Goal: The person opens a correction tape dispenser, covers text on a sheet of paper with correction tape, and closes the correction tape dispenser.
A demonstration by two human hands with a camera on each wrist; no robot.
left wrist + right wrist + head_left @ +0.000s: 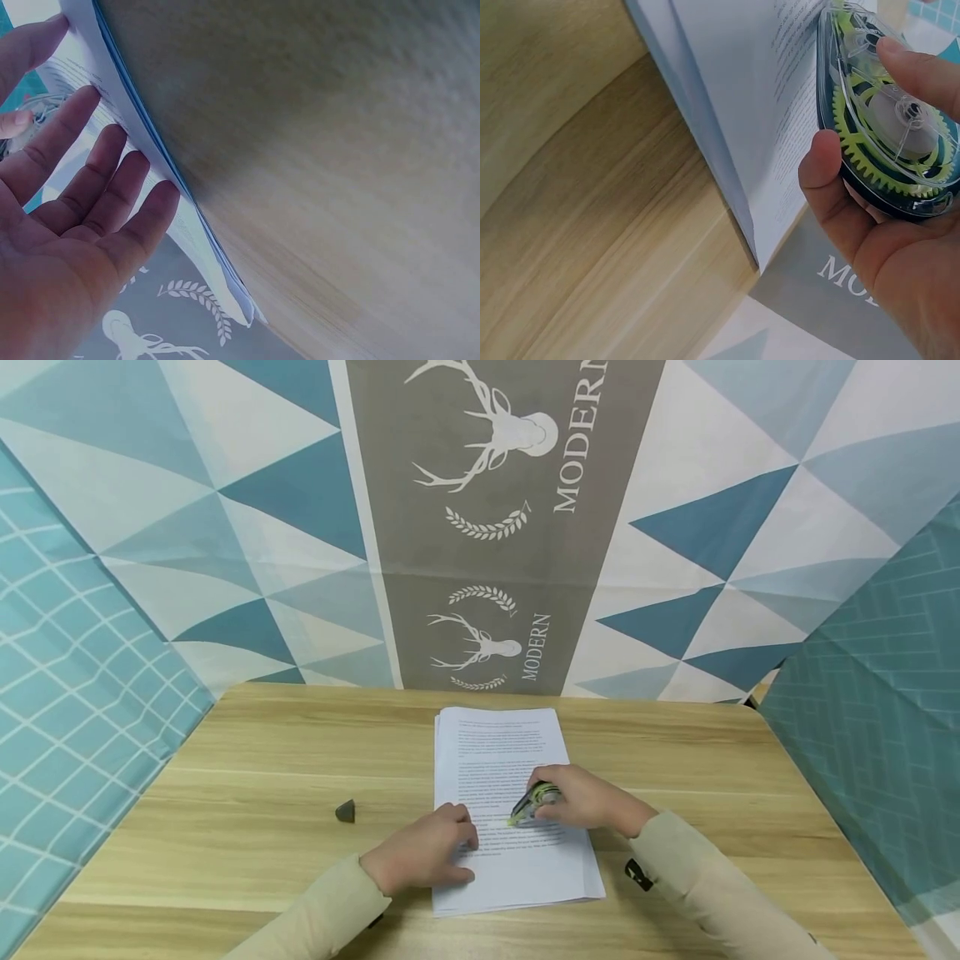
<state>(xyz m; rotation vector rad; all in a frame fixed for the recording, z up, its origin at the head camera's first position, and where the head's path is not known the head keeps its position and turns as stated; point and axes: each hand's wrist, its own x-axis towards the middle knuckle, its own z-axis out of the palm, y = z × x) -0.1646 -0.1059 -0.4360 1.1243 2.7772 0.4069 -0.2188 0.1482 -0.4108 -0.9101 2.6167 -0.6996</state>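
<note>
A stack of printed paper [517, 881] lies on the wooden table, its top sheet full of text lines. My right hand [581, 797] grips a correction tape dispenser [900, 127] with a clear case and yellow-green gear wheels. In the head view, the tip of the correction tape [525, 810] is at the lower text lines; whether it touches the sheet I cannot tell. My left hand [427, 850] rests on the lower left part of the stack. Its fingers, slightly bent and spread in the left wrist view, have fingertips [166, 195] on the paper and hold nothing.
A small dark cap-like piece [346, 811] lies on the table [262, 827] left of the stack. A black object [638, 874] shows beside the right sleeve. Behind the table's far edge hangs a patterned cloth [480, 568], with blue cloths at both sides.
</note>
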